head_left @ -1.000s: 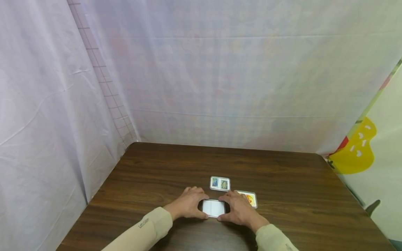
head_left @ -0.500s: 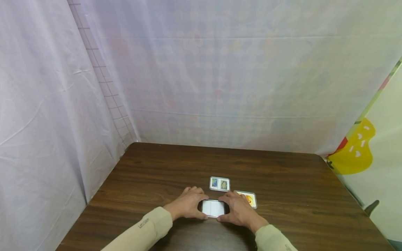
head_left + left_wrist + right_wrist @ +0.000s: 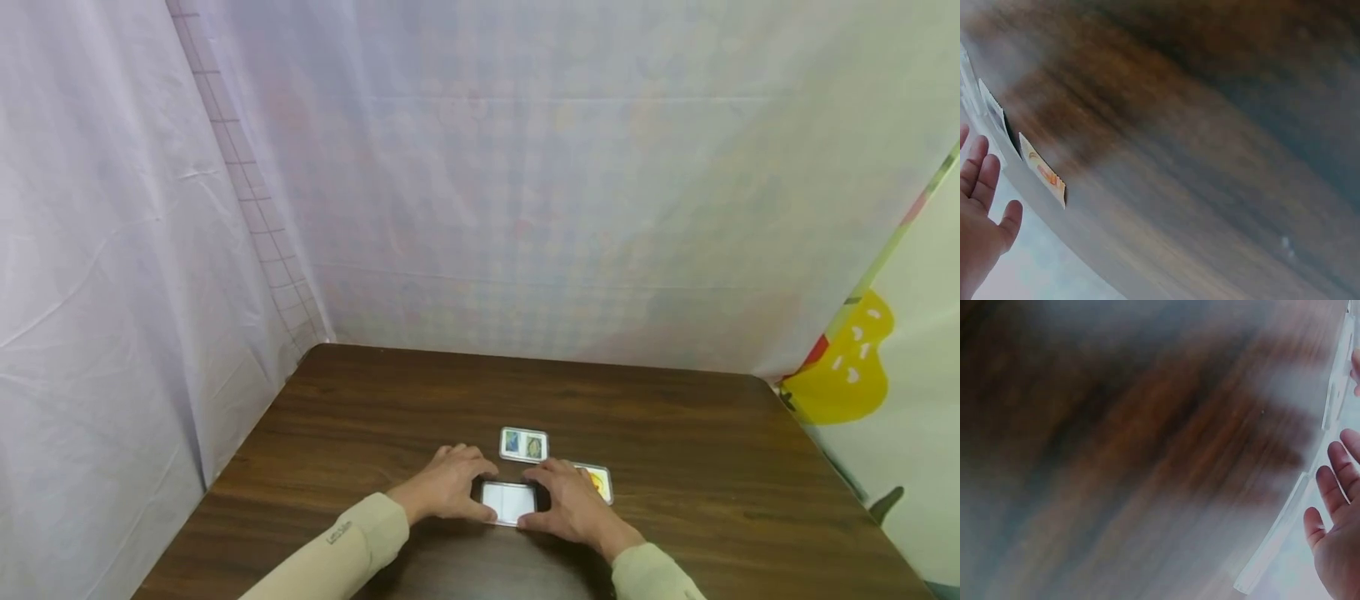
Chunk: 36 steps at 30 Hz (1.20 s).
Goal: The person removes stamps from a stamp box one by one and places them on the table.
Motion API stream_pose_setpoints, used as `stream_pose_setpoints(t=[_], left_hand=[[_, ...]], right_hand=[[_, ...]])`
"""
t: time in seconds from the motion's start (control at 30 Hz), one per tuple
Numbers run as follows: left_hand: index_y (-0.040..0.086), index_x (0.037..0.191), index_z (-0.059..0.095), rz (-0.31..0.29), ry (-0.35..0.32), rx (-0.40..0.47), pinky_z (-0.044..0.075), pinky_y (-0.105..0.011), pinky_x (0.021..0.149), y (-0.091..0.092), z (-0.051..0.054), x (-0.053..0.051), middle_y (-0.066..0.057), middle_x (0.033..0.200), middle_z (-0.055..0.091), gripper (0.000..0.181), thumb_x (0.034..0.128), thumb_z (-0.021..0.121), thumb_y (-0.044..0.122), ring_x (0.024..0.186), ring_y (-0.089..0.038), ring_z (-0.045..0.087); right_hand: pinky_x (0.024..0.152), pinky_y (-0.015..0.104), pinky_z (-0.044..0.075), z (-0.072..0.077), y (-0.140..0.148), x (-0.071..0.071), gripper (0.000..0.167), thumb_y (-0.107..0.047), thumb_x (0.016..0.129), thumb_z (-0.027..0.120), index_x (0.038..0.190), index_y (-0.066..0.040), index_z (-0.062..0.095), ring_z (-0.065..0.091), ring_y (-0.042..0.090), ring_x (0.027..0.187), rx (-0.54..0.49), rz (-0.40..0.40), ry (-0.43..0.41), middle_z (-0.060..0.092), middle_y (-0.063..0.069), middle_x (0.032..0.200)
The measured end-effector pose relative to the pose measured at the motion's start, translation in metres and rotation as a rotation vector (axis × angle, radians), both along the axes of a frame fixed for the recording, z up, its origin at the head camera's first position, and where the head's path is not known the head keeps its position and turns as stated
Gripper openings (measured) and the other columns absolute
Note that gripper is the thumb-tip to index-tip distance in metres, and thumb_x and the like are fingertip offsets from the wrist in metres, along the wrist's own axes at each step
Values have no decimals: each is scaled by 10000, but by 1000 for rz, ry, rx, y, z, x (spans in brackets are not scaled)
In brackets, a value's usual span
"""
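A flat clear-edged plastic case [image 3: 508,503] with a white inside and a centre line lies on the table between both hands. My left hand [image 3: 448,483] holds its left end, thumb at the near corner and forefinger at the far corner. At the right end, my right hand [image 3: 573,502] grips it in the same manner. Just beyond lies a similar case [image 3: 524,445] with two small pictures, blue and greenish. Another case [image 3: 601,483] with a yellow picture is partly hidden behind the right hand. The left wrist view shows a small slip with orange print [image 3: 1044,172], its edge serrated.
The dark wood-grain table [image 3: 390,400] spreads around the hands. White curtains [image 3: 480,208] hang behind it and along the left. A pale cloth with a yellow print [image 3: 847,367] hangs at the right.
The head view has shifted slightly, so the table sits a little lower in it. Both hands stay at the white case with hardly any movement.
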State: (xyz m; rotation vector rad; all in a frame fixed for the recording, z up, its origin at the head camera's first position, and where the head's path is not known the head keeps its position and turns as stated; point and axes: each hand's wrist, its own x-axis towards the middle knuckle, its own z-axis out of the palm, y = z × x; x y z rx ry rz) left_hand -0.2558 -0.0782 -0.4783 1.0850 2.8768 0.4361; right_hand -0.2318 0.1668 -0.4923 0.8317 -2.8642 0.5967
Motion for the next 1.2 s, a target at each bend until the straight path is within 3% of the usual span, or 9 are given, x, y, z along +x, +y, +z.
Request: stream_pose_setpoints(t=[0.37,0.77,1.2], left_hand=[[198,1227,667,35,-14,64,368,-362,972,0,3,-7,91,1131,579,595,751,790,533,1046,-101,504],[161,1282,632,87,-57,116,338,-448,1044,-5,19,-22,-2,1230,574,594,807,770,491,1190,-221,499],[108,1330,593,122,-76,185,339,-486,1035,-7,22,-40,-67,1248,585,656,803,785,448,1197,-257,503]], right_hand=[[917,513,482,9,9,-12,693,-416,735,841,1264,-22,627,558,352,1125,-82,-23,9,592,127,1192],[957,536,450,28,24,-36,717,-383,772,829,1319,8,580,541,367,1160,-138,-78,-47,575,159,1244],[996,561,413,23,33,-60,630,-356,804,813,1302,-32,603,512,388,1216,-154,-133,-111,562,167,1294]])
